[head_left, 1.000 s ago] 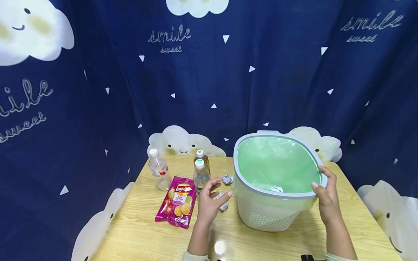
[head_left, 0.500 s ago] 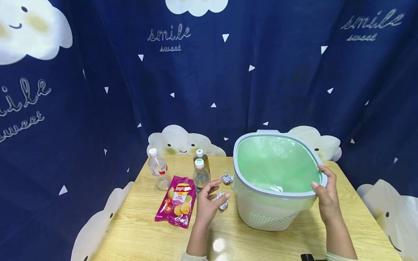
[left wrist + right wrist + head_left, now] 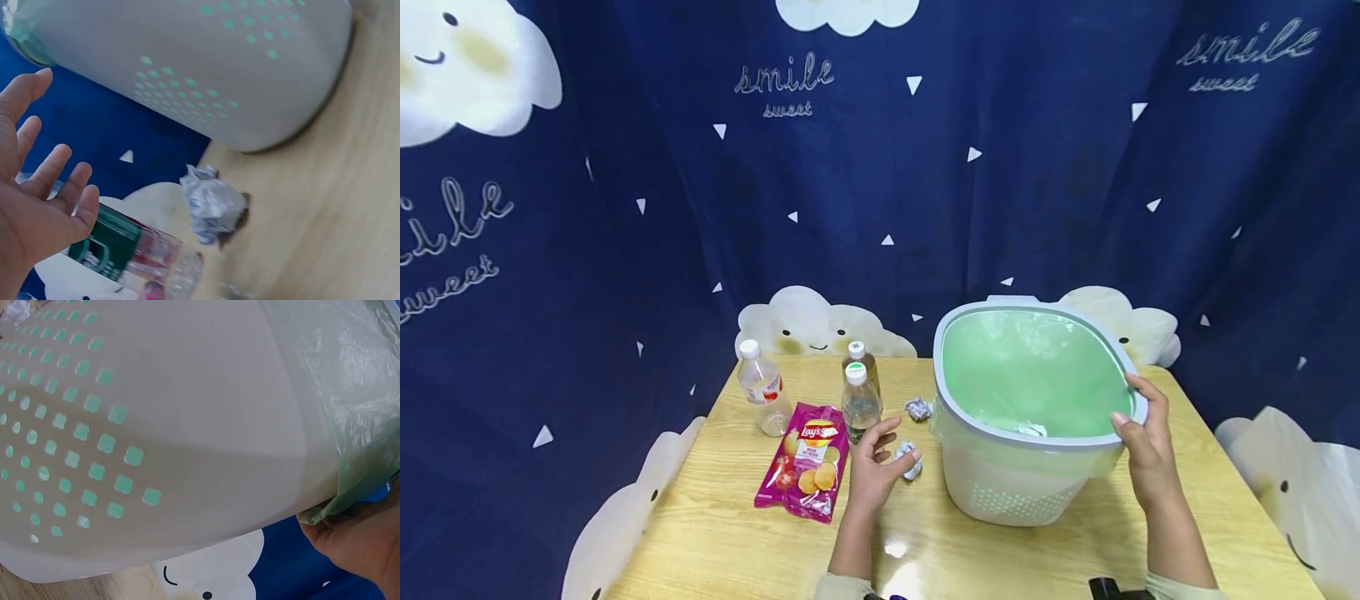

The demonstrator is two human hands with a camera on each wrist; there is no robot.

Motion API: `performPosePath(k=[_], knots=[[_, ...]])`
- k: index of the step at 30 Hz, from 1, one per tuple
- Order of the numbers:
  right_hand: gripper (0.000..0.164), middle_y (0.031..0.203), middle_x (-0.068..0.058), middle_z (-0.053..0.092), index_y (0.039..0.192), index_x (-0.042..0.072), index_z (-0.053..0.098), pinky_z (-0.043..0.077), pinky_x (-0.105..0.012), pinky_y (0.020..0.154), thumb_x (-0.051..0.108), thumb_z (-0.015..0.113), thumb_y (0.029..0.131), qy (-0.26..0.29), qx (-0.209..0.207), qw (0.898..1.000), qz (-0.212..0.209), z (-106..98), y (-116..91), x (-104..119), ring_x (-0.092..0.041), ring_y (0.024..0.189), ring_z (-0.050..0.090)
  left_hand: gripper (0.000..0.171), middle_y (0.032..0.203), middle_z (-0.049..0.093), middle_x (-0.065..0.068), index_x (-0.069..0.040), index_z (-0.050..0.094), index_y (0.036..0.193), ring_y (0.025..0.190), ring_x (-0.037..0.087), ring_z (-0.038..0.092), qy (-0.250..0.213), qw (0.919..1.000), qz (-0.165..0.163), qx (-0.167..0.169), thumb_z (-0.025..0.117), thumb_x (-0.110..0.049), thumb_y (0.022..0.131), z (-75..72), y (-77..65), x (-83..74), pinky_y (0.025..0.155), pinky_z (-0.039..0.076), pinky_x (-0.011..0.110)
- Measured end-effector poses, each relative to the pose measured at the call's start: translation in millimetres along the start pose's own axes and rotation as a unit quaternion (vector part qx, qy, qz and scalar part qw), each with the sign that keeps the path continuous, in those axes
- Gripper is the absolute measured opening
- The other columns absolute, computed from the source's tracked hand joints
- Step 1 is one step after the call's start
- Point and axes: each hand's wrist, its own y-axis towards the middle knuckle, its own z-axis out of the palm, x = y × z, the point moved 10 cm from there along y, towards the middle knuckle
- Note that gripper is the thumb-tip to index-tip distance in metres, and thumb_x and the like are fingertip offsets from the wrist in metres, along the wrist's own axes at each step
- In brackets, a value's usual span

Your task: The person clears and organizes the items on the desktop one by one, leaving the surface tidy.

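A pale bin (image 3: 970,475) lined with a green plastic bag (image 3: 1030,367) stands on the table. My right hand (image 3: 1150,450) grips its grey rim at the right side, thumb on the front of the rim. In the right wrist view that hand (image 3: 356,547) lies by the bag's (image 3: 356,381) folded-over edge. To the left of the bin, my left hand (image 3: 871,475) holds nothing, its fingers spread and loosely bent. It is beside a crumpled paper ball (image 3: 910,462) and in front of a clear bottle with a green-and-white cap (image 3: 859,408).
Another paper ball (image 3: 917,408) lies farther back near the bin. A brownish bottle (image 3: 867,365) stands behind the clear one. At the left are a purple Lay's chip bag (image 3: 805,467) and a white-capped bottle (image 3: 763,387). A dark blue curtain (image 3: 850,183) hangs behind the table.
My left hand has drawn slightly left, away from the bin. The right hand keeps its grip on the rim, and the head view has shifted slightly.
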Motion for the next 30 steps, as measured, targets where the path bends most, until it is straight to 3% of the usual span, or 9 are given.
performPosePath(k=[10, 15, 24, 30], knots=[[0.054, 0.137, -0.006, 0.025, 0.138, 0.014, 0.033, 0.032, -0.014, 0.087, 0.004, 0.040, 0.086, 0.033, -0.013, 0.999, -0.014, 0, 0, 0, -0.022, 0.114, 0.034, 0.051, 0.122, 0.055, 0.013, -0.003, 0.059, 0.119, 0.110, 0.033, 0.046, 0.040, 0.9985, -0.036, -0.006, 0.077, -0.003, 0.071, -7.2, 3.4, 43.2, 0.089, 0.034, 0.049], [0.054, 0.134, -0.006, 0.028, 0.138, 0.012, 0.034, 0.033, -0.015, 0.086, 0.004, 0.039, 0.085, 0.041, -0.016, 0.999, -0.024, 1, 2, 2, -0.020, 0.111, 0.036, 0.052, 0.125, 0.052, 0.014, -0.003, 0.059, 0.119, 0.115, 0.038, 0.043, 0.030, 0.9985, -0.046, -0.001, 0.077, -0.004, 0.071, -11.6, 3.7, 59.2, 0.092, 0.032, 0.056], [0.054, 0.136, -0.007, 0.028, 0.139, 0.011, 0.033, 0.031, -0.015, 0.088, 0.006, 0.040, 0.086, 0.039, -0.005, 0.999, -0.023, 3, 3, 0, -0.022, 0.114, 0.034, 0.056, 0.132, 0.045, 0.020, -0.002, 0.055, 0.123, 0.123, 0.041, 0.036, -0.003, 0.9973, -0.074, 0.004, 0.077, -0.003, 0.071, -17.3, 5.4, 80.6, 0.097, 0.028, 0.058], [0.054, 0.135, -0.007, 0.029, 0.138, 0.012, 0.034, 0.032, -0.015, 0.086, 0.006, 0.041, 0.085, 0.032, -0.009, 0.999, -0.027, 0, 2, 1, -0.021, 0.113, 0.035, 0.059, 0.134, 0.042, 0.022, -0.001, 0.054, 0.124, 0.125, 0.047, 0.031, -0.017, 0.9964, -0.082, 0.015, 0.077, -0.001, 0.070, -12.2, 7.0, 90.5, 0.098, 0.026, 0.059]])
